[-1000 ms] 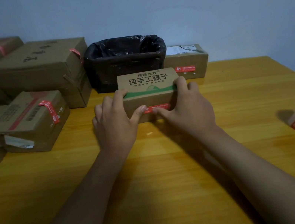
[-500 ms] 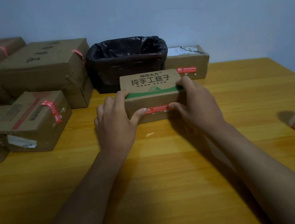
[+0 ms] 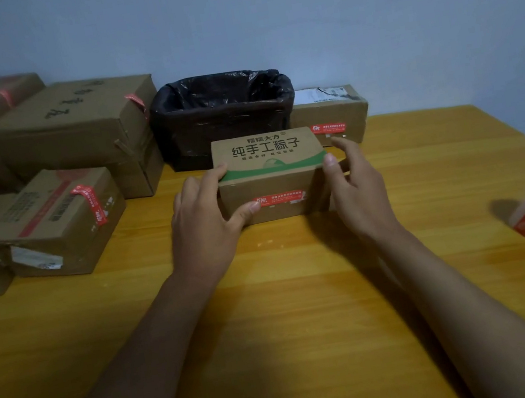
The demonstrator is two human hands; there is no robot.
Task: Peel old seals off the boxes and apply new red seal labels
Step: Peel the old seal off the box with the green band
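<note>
Red seal label [image 3: 278,199] runs left to right across the small box's [image 3: 271,176] near face at frame centre. Left hand [image 3: 204,222] grips the box's left end, thumb touching the label's left tip. Right hand [image 3: 358,189], fingers loosely spread, stands just beside the right end.

Both forearms reach forward from bottom of frame, converging toward centre. Left hand [image 3: 204,224]: palm down, fingers curled round the left end of the small box [image 3: 271,176], fingertips at its top edge, thumb pressed flat on the front face near the bottom left corner. Right hand [image 3: 358,189]: at the box's right end, fingers loosely extended, thumb tip at the top right corner; cannot tell whether it touches. Wrists straight, arms bare.
</note>
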